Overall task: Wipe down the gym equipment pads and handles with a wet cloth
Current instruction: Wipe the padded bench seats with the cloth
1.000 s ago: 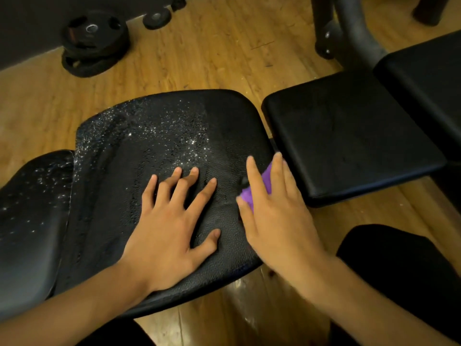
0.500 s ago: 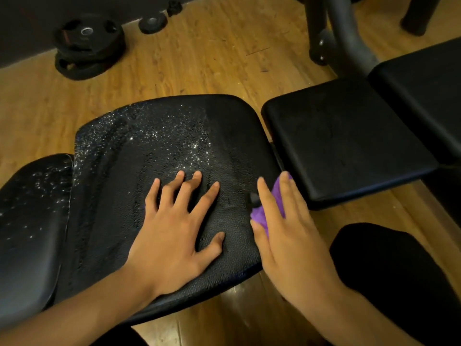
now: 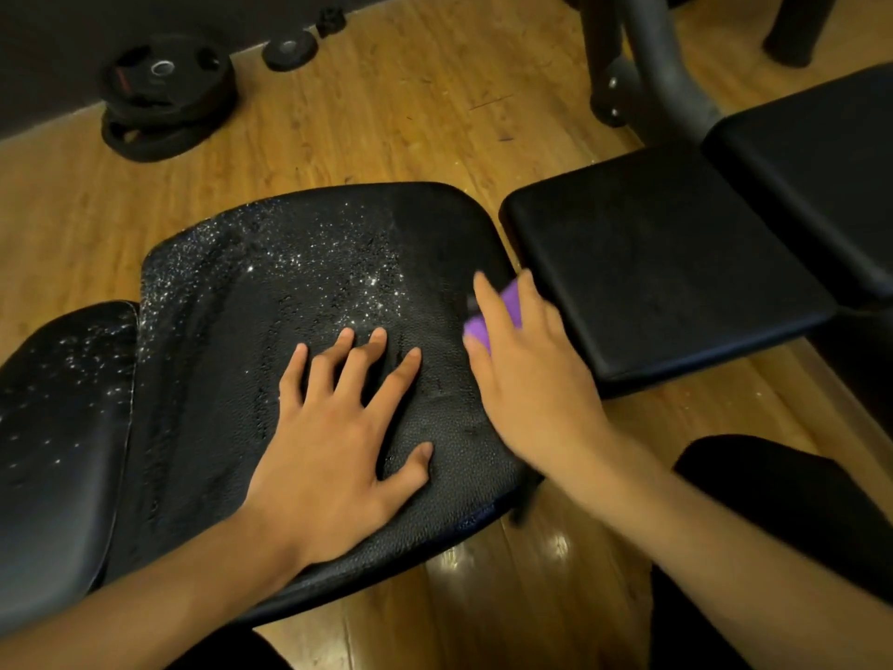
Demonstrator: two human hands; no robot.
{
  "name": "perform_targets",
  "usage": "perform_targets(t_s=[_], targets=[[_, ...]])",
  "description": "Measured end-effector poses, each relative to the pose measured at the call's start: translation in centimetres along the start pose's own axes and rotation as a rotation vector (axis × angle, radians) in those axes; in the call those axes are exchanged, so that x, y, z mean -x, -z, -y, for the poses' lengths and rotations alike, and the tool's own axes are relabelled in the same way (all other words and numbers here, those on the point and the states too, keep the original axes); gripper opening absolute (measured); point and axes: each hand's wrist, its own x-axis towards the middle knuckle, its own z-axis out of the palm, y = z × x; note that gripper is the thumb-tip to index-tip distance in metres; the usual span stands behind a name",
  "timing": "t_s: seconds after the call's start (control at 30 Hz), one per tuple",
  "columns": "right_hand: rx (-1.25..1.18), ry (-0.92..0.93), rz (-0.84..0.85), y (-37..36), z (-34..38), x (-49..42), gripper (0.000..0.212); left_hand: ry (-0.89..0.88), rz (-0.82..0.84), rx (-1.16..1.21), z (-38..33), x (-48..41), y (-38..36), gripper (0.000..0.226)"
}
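Note:
A black padded bench seat fills the middle, speckled with water droplets on its far and left parts. My left hand rests flat on the pad's near half, fingers spread. My right hand presses a purple cloth against the pad's right edge with straight fingers; most of the cloth is hidden under the palm. To the left lies a second droplet-covered pad. On the right sits a dry black pad, and another pad lies beyond it.
Wooden floor surrounds the bench. Stacked black weight plates and a small plate lie by the far wall. A grey machine frame post rises at the upper right. My dark-clad knee is at the lower right.
My right hand has slid the purple cloth along the pad's right edge, first toward me, then away again. My left hand has stayed flat on the pad.

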Motion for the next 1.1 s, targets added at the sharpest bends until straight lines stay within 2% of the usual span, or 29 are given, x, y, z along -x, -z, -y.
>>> perform_targets(t_s=[0.07, 0.13, 0.23, 0.37, 0.43, 0.53, 0.6, 0.67, 0.7, 0.83, 0.87, 0.93, 1.0, 1.03, 1.1], targets=[[0.033, 0.023, 0.056, 0.3, -0.2, 3.8, 0.063, 0.003, 0.005, -0.003, 0.0, 0.0, 0.1, 0.080], [0.083, 0.067, 0.008, 0.0, -0.6, 2.8, 0.060, 0.004, 0.002, -0.006, 0.0, -0.1, 0.1, 0.080], [0.187, 0.153, -0.052, -0.7, 0.2, -5.1, 0.061, 0.003, -0.001, 0.002, -0.1, -0.2, 0.1, 0.079], [0.182, 0.148, -0.021, -0.2, 2.5, -15.1, 0.065, 0.015, -0.002, 0.020, -0.2, -0.4, 0.2, 0.080], [0.176, 0.124, -0.019, -0.7, 2.7, -14.3, 0.064, 0.020, 0.007, 0.019, -0.3, -0.3, 0.2, 0.081], [0.148, 0.229, -0.097, -1.3, 2.1, -6.0, 0.062, 0.027, 0.002, 0.021, -0.2, 0.0, 0.3, 0.080], [0.100, 0.284, -0.110, -1.0, 1.4, 0.6, 0.059, 0.027, -0.023, 0.047, 0.0, 0.0, 0.3, 0.078], [0.028, 0.295, -0.096, -0.5, 0.4, 3.6, 0.052, 0.032, -0.062, 0.068, 0.0, 0.0, 0.4, 0.076], [-0.025, 0.289, -0.102, -0.2, 0.1, 3.6, 0.050, 0.040, -0.086, 0.075, 0.1, 0.0, 0.4, 0.074], [-0.391, 0.212, -0.140, 1.9, 1.3, -0.4, 0.065, 0.069, -0.155, 0.099, 0.0, 0.1, 0.4, 0.070], [-0.415, 0.228, -0.125, 2.1, 1.7, -1.1, 0.063, 0.077, -0.168, 0.108, 0.0, 0.1, 0.4, 0.068], [-0.255, 0.290, -0.076, 1.5, 1.8, -1.2, 0.052, 0.080, -0.204, 0.133, 0.1, 0.3, 0.5, 0.065], [0.099, 0.295, -0.073, 0.2, 1.6, 0.1, 0.049, 0.082, -0.220, 0.132, 0.7, 0.8, 0.6, 0.064], [0.214, 0.272, -0.075, -0.1, 1.6, 1.2, 0.054, 0.092, -0.216, 0.118, 1.2, 1.1, 0.5, 0.065], [0.287, 0.252, -0.049, -0.5, 1.8, 3.4, 0.068, 0.118, -0.186, 0.089, 2.6, 1.9, 0.5, 0.071]])
